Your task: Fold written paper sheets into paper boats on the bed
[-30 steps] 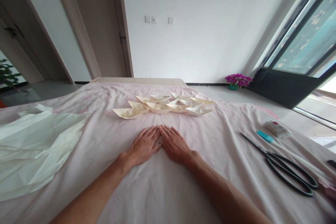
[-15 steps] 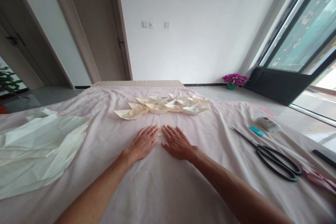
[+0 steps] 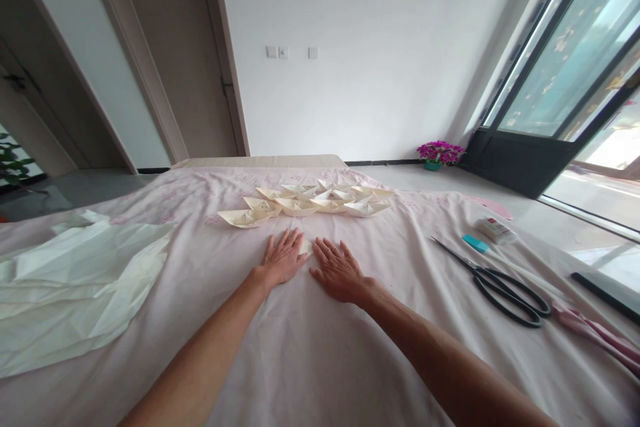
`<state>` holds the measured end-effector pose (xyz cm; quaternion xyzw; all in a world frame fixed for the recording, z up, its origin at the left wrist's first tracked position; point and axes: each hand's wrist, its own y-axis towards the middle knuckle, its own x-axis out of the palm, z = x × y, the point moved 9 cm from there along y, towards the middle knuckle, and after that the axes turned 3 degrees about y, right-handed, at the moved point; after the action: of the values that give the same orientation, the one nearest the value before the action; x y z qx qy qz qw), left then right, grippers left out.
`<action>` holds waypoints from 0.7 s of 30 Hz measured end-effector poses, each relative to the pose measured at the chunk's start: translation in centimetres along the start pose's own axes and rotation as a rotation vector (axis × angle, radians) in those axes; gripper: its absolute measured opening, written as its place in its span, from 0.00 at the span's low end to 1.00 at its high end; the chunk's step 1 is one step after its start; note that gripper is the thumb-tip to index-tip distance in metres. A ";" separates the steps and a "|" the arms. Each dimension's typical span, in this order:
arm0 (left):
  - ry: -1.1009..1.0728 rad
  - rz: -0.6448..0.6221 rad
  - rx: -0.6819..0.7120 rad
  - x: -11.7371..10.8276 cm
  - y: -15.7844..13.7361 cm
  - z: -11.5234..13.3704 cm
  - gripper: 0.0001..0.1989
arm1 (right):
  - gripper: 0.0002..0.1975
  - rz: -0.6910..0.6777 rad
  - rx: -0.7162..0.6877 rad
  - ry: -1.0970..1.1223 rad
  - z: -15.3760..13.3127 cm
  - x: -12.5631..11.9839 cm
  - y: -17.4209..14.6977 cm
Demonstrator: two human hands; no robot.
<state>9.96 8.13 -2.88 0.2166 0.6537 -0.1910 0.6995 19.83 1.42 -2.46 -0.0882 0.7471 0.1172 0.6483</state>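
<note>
A small cream piece of paper [image 3: 307, 247] lies on the pink cloth, mostly covered by my two hands. My left hand [image 3: 284, 257] rests flat at its left side, fingers spread and pointing forward. On the right, my right hand [image 3: 339, 269] is also flat with its fingers stretched out, touching the paper's other side. How the paper is folded beneath the fingers is hidden. Just beyond the fingertips stands a cluster of several folded paper boats [image 3: 300, 205], cream and white.
Black-handled scissors [image 3: 493, 280] lie to the right, near a blue object [image 3: 475, 243] and a small clear-wrapped pack [image 3: 495, 230]. A dark flat object [image 3: 607, 295] is at the far right. Crumpled pale sheets [image 3: 80, 287] spread over the left of the pink cloth [image 3: 310, 360].
My left hand has shifted slightly forward and its fingers are more spread. My right hand stays about where it was. The view has turned slightly to the right.
</note>
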 end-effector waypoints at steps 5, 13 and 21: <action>-0.016 0.102 0.087 -0.4 -0.1 -0.3 0.27 | 0.33 -0.006 -0.013 0.018 0.0 -0.7 0.1; -0.134 0.376 0.179 -2.8 -2.0 0.5 0.16 | 0.21 0.098 -0.046 0.109 0.7 -4.3 2.5; -0.157 0.455 0.075 -4.2 -2.1 -0.2 0.18 | 0.30 0.324 0.145 0.559 2.6 -2.9 5.4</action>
<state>8.28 6.43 1.14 0.3687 0.5242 -0.0687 0.7645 21.12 7.30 0.37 0.0496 0.9068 0.1365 0.3958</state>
